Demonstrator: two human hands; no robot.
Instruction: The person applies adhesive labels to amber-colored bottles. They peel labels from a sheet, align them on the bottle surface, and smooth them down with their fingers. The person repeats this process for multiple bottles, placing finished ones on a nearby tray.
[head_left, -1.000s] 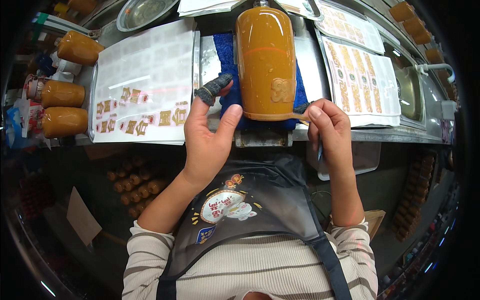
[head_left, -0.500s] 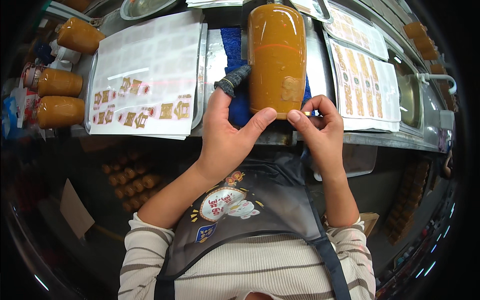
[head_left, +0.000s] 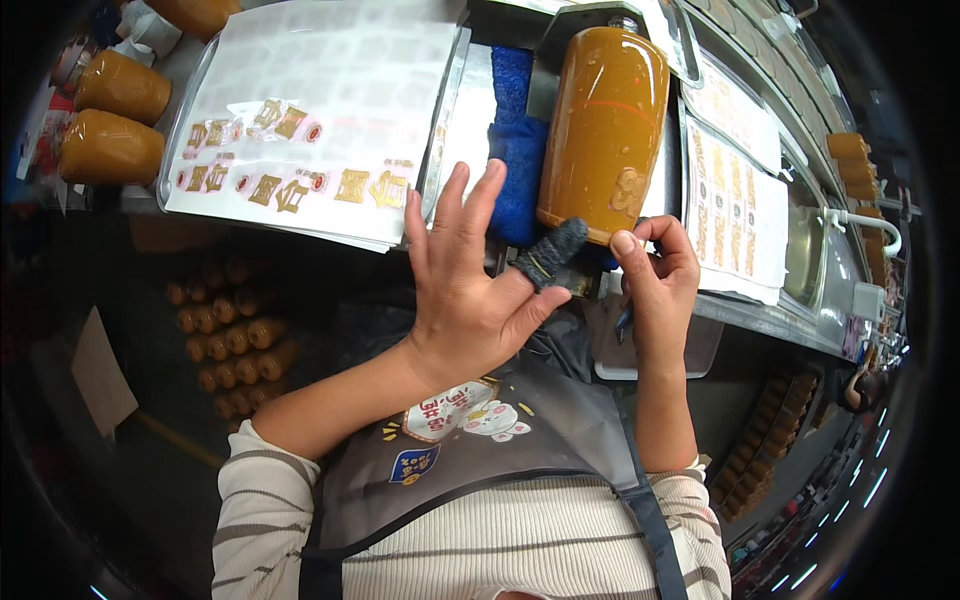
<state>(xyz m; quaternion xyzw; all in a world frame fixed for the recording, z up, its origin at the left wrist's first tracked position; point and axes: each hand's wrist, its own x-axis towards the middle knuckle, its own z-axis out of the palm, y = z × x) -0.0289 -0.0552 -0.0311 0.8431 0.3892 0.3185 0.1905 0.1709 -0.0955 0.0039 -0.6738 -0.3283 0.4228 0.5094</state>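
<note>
Watching the left hand [head_left: 465, 300] newly spread open, one finger at the base of the sideways bottle [head_left: 605, 125] over the table [head_left: 477, 120], I judge work centres there; the right hand's [head_left: 657, 285] grip I cannot tell.

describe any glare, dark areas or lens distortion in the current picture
Head view: pale glints on the glossy brown bottle, with a faint reddish streak across it; head view: the brown containers below the bench sit in dim light; head view: fisheye bending toward black corners.
</note>
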